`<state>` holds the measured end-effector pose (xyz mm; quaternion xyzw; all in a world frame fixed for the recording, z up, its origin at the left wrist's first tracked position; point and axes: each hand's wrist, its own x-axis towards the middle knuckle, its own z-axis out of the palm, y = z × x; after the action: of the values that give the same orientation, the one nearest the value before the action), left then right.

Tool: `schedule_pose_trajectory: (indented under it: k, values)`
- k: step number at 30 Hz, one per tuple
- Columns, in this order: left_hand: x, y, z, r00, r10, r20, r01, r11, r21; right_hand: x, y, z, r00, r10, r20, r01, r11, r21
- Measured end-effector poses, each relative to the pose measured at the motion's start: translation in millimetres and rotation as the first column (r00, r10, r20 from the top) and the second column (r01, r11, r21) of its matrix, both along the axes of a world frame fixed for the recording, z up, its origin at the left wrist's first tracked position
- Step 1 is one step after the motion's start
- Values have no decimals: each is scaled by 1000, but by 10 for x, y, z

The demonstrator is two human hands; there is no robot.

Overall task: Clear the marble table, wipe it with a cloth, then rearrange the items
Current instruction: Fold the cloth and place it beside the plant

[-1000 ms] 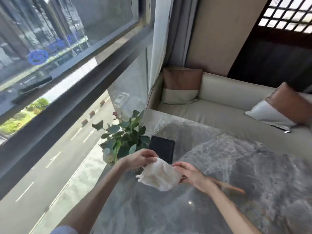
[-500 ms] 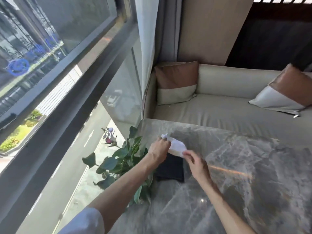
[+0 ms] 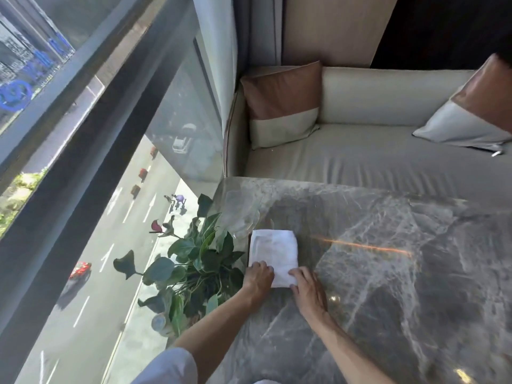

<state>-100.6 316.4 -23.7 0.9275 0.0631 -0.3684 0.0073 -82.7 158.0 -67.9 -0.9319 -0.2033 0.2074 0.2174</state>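
A folded white cloth (image 3: 273, 252) lies flat on the grey marble table (image 3: 388, 286), near its left edge. It covers the dark square item, of which only a thin sliver shows along the cloth's left side. My left hand (image 3: 259, 275) holds the cloth's near left corner and my right hand (image 3: 306, 291) holds its near right corner. Both hands rest low on the tabletop. A leafy green plant (image 3: 194, 261) with a red flower stands just left of my left hand.
A beige sofa (image 3: 374, 159) runs along the table's far side, with a brown-and-cream cushion (image 3: 282, 106) at its left end and another (image 3: 471, 115) at the right. Large window glass (image 3: 83, 189) lines the left, close behind the plant.
The cloth was crumpled in both hands above the table; it has moved forward and now lies folded flat over the dark square item. My head has tilted down and closer.
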Motion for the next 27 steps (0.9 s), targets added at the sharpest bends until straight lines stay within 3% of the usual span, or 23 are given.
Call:
schedule_pose_trajectory:
  k: [5, 9, 12, 14, 18, 22, 27]
  values:
    - [-171, -142, -97, 996, -12, -90, 17, 998, 53, -32, 118, 98, 997, 66, 29, -59, 979, -197]
    - [-351, -181, -34, 981, 65, -185, -64, 998, 10, -65, 61, 195, 977, 188, -106, -213, 919, -331]
    - [-464, -278, 135, 976, 139, -167, -151, 986, -63, -99, -89, 298, 951, 244, -190, -299, 881, -367]
    - [-559, -388, 223, 981, 173, -88, -184, 973, -143, -108, -274, 400, 960, 192, -204, -250, 917, -310]
    - [-847, -663, 312, 981, 195, -1, -192, 967, -169, -249, -1008, 597, 989, 19, -146, -23, 999, -28]
    - [-1132, -1148, 344, 979, 182, 94, -170, 978, -118, -656, -2043, 652, 990, -95, -103, 83, 990, -116]
    - [-1465, -2056, 445, 964, 194, 180, -182, 980, -79, -1067, -3248, 706, 986, -122, -113, 105, 984, -145]
